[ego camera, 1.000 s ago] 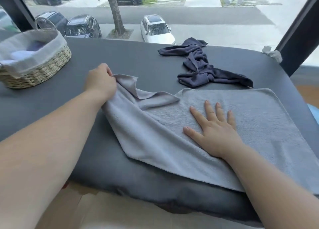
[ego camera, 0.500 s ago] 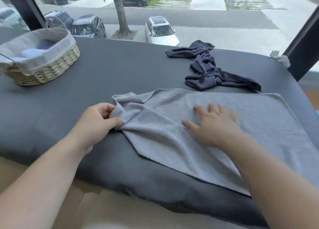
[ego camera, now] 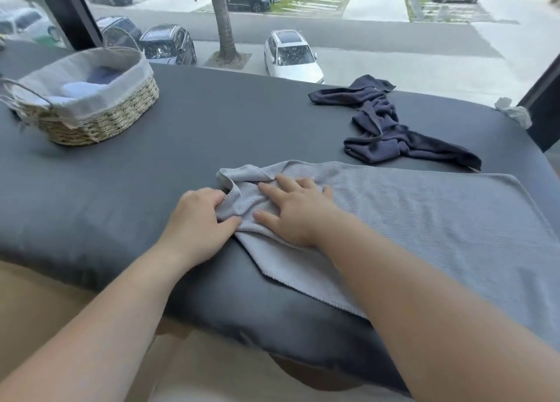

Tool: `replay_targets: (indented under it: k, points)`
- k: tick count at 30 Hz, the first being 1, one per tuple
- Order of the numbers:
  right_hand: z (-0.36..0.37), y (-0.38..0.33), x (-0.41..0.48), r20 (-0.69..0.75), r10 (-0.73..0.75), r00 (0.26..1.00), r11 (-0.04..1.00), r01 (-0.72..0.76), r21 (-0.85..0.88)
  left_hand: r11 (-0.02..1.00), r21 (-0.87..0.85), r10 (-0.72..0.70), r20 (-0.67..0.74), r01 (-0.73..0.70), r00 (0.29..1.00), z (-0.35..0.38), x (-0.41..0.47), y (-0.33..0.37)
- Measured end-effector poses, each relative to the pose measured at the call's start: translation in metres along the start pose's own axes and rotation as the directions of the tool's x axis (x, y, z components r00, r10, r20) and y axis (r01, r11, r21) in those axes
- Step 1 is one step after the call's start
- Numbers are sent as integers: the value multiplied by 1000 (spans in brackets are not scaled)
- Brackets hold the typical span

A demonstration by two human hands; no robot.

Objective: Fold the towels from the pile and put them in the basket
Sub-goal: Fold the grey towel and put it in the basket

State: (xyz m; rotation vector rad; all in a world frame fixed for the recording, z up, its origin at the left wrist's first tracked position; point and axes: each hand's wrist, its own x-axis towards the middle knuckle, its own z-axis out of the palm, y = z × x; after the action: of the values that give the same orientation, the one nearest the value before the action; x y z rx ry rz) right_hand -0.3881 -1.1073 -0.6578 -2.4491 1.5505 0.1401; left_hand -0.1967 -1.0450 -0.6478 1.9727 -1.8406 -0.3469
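Observation:
A light grey towel (ego camera: 424,220) lies spread on the dark grey padded table (ego camera: 212,135), its near edge hanging over the front. My left hand (ego camera: 200,223) grips the towel's bunched left corner between thumb and fingers. My right hand (ego camera: 294,212) lies flat with spread fingers on the towel just beside it. A crumpled dark navy towel (ego camera: 391,132) sits behind at the back right. The woven basket (ego camera: 100,123) with a pale cloth liner stands at the back left and holds folded towels (ego camera: 81,86).
A large window runs right behind the table, with dark frame posts at the far left and far right. A small crumpled pale cloth (ego camera: 513,112) lies at the back right corner. The table's rounded front edge drops off to a tan floor.
My left hand has drawn the towel's left corner toward me and to the right. My right hand slid left across the towel to meet it. The camera view shifted left.

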Motion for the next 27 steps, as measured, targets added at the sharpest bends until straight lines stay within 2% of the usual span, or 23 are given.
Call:
replay_targets:
  k: [1, 2, 3, 5, 7, 8, 13, 15, 16, 17, 19, 20, 22, 24, 27]
  points:
    - [-1, -3, 1, -14, 14, 1000, 1000, -14, -5, 1000, -8, 13, -31, -13, 999, 0, -2, 0]
    - [-3, -7, 4, -20, 32, 999, 999, -32, -6, 995, -96, -1, -36, -2, 999, -2, -5, 1]
    - [-7, -10, 7, -22, 49, 999, 999, -49, -7, 966, -258, -20, -25, 13, 999, -4, -7, 2]
    - [-14, -15, 16, -23, 71, 997, 997, -72, -17, 813, -580, -35, 31, 46, 999, -9, -15, 10]
    - [-24, -16, 25, -21, 86, 996, 996, -86, 0, 696, -716, -21, 55, 54, 998, -12, -20, 13]
    - [-27, -15, 29, -14, 94, 995, 995, -94, 15, 669, -741, -13, 61, 54, 998, -13, -20, 11]
    - [-23, -6, 45, 33, 131, 991, 991, -131, -6, 610, -789, -55, 56, 78, 997, -15, -14, 6]
    - [-17, -6, 45, 12, 144, 989, 989, -144, 8, 630, -770, -86, 57, 99, 995, -17, -10, 6]
    - [-13, -6, 43, 0, 145, 989, 989, -145, 16, 685, -722, -89, 56, 102, 994, -18, -8, 6]
    - [-7, -7, 39, -19, 139, 990, 990, -139, 21, 774, -625, -83, 63, 104, 995, -20, -7, 5]
    - [6, -7, 30, -90, 110, 990, 994, -108, 22, 943, -301, -107, 138, 145, 985, -24, -6, 0]
    - [11, -7, 25, -127, 92, 988, 996, -90, 26, 976, -153, -130, 177, 158, 976, -28, -8, -1]
    - [17, -5, 16, -137, 71, 988, 997, -65, 47, 986, 3, -161, 218, 164, 963, -33, -12, -8]
    - [19, -1, 10, -90, 73, 993, 996, -69, 52, 976, -24, -204, 222, 214, 954, -38, -15, -19]
    - [17, 3, 8, -61, 90, 994, 995, -88, 42, 872, -312, -319, 224, 378, 921, -46, -27, -34]
